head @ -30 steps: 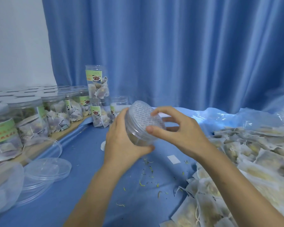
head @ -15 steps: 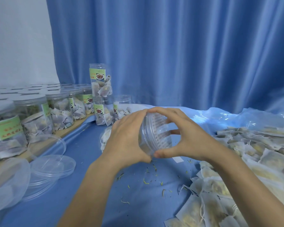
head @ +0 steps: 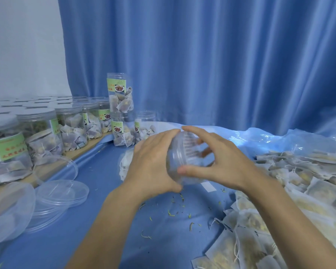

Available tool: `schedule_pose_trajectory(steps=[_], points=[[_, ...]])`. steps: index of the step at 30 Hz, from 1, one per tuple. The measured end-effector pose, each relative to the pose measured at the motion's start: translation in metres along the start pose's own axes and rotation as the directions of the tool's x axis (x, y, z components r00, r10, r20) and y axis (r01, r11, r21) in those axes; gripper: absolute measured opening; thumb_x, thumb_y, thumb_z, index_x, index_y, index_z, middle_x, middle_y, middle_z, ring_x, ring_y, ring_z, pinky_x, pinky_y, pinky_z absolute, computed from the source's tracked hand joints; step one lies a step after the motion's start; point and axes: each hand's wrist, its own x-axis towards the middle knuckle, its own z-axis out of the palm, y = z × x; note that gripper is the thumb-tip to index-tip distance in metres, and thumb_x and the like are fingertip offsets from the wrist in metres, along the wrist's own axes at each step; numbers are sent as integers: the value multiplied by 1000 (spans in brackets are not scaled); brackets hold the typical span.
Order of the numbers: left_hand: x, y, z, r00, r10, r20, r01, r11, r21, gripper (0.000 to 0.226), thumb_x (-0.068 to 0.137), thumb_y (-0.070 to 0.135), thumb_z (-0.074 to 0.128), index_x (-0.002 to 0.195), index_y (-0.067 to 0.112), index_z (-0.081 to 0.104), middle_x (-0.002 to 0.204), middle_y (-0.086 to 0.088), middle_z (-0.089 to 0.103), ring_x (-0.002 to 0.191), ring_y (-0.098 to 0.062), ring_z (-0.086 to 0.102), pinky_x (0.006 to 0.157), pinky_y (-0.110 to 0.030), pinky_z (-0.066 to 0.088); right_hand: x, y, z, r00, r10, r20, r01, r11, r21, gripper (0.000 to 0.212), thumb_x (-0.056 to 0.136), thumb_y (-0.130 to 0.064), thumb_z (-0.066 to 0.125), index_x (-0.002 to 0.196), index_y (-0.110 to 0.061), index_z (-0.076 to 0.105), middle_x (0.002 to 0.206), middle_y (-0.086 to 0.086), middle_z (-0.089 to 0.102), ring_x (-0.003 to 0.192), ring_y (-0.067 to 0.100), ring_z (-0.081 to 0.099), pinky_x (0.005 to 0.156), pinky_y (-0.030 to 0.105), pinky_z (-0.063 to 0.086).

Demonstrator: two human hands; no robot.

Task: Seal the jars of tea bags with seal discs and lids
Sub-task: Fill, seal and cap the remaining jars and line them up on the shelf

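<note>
Right fingers (head: 190,169): your thumb and fingertips are spread around the rim of the clear ribbed plastic lid (head: 188,150), clamped on it, likely so you can twist it.
Left hand (head: 153,162): your palm and fingers wrap the body of the clear round plastic jar (head: 175,164), closed on it to brace it against the turn.
Jar position: held in the air above the blue cloth-covered worktop (head: 97,226), tipped on its side with the lid end facing your right hand (head: 225,162).
Step, as a guess: screwing the lid down; whether a seal disc sits under it cannot be told.
Left of you: loose clear plastic lids (head: 62,191) lie stacked near, ready to pick up.
Behind them: capped jars with green labels (head: 70,129) stand in rows, apparently finished.
Right of you: a heap of pale paper tea bags (head: 303,183) lies well apart from the finished rows.
</note>
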Motion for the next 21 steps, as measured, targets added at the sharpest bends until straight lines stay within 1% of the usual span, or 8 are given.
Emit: schedule_pose_trajectory(steps=[2,4,10,13,14,16,18,21], points=[[1,7,10,990,103,-99,-83,979,184,102,40,24,81,135,18,43,128,10,51,122,-15,46,106,-36,26,0,1,6,976,215,-42,-204,962,182,81,46,-89,47,114,-45,47,87,-4,63,65,16,69,71,36,56],[0,12,20,966,178,-188,-121,952,282,99,37,20,84,129,9,51,126,2,57,117,-24,54,105,-47,31,1,2,9,934,358,-17,-343,907,242,84,48,-93,39,109,-35,46,81,4,64,48,23,67,69,33,52],[-4,12,36,968,106,-229,-42,962,268,92,42,17,83,128,4,51,126,-5,56,120,-27,51,107,-51,30,3,3,14,900,435,27,-427,868,252,76,57,-92,36,111,-40,44,96,-3,61,51,14,68,59,26,48],[-1,16,27,946,-190,-264,171,981,-94,86,43,24,78,122,31,45,113,12,57,110,-10,53,97,-36,43,1,-5,21,951,301,69,-291,799,527,33,63,-75,60,91,-63,49,101,-25,65,80,-9,64,72,20,56],[0,17,22,916,-311,-251,229,923,-309,82,41,26,79,115,38,45,106,17,59,100,0,57,86,-24,49,1,-8,22,972,230,56,-220,790,572,34,65,-63,68,91,-68,46,98,-37,62,86,-18,59,72,10,52],[-1,12,10,859,-482,-173,264,707,-656,81,39,22,80,112,36,49,100,21,63,84,15,60,66,-6,48,2,-11,30,987,160,0,-131,808,574,81,56,-59,75,124,-58,31,107,-41,55,99,-20,53,72,3,44],[-8,3,-3,831,-542,-126,257,576,-776,85,35,17,83,114,26,53,101,14,67,83,9,65,66,-11,51,5,-19,36,981,192,-32,-137,801,583,112,49,-67,71,145,-40,20,122,-27,53,111,-6,53,83,11,43],[-20,-3,-36,828,-545,-132,261,583,-769,92,26,21,85,113,23,53,105,9,68,90,0,66,72,-19,54,11,-44,45,991,134,-28,-84,753,653,72,63,-54,77,128,-42,48,120,-13,62,108,6,61,96,32,48]])
